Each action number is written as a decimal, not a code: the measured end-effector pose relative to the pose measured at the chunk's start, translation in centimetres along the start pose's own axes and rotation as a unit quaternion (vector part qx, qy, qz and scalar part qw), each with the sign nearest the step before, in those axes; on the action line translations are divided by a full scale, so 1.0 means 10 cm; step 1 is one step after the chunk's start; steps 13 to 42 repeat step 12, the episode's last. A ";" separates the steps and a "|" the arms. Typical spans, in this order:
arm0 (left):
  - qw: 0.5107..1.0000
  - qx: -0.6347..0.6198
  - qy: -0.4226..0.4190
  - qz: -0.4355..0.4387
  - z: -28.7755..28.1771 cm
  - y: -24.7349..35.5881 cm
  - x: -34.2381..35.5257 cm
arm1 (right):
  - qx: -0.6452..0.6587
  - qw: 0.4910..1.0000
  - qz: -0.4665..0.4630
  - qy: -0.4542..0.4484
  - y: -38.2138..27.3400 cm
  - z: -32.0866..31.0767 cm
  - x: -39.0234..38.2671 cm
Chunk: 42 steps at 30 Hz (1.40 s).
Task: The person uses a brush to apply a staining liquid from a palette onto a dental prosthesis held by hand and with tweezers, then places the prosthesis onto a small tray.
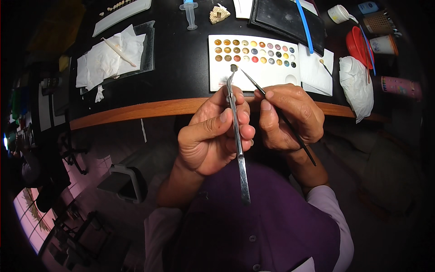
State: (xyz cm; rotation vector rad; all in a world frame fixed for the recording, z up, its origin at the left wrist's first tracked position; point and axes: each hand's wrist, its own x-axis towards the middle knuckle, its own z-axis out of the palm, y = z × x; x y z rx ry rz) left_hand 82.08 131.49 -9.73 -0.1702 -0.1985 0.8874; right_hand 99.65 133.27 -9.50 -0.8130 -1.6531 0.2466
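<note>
Raised over the near table edge, my left hand [204,136] is closed around a slim silver metal clamp or pair of tweezers [240,154]. At the far tip of this tool is a small dark grey-brown round piece [234,68]. My right hand [297,115] pinches a thin black-handled paintbrush [302,144]. Its fine tip points at the small piece, close beside it; whether they touch is too small to tell. Just behind both tips lies a white palette [272,77] with rows of round wells in browns, yellows, reds, greys and blues.
To the left, crumpled white tissue [97,63] with a pale stick lies on a dark slab. Behind the palette sit a syringe [190,16], a honeycomb block [219,14] and a black tray [287,20]. At right are a white plastic bag [355,86], a red bowl [358,43] and cups.
</note>
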 end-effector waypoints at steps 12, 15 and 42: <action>1.000 -0.015 0.001 0.000 0.00 0.00 0.00 | 0.003 1.000 -0.004 -0.003 0.01 0.00 0.00; 1.000 -0.015 0.001 0.000 0.00 0.00 0.00 | 0.003 1.000 -0.004 -0.003 0.01 0.00 0.00; 1.000 -0.015 0.001 0.000 0.00 0.00 0.00 | 0.003 1.000 -0.004 -0.003 0.01 0.00 0.00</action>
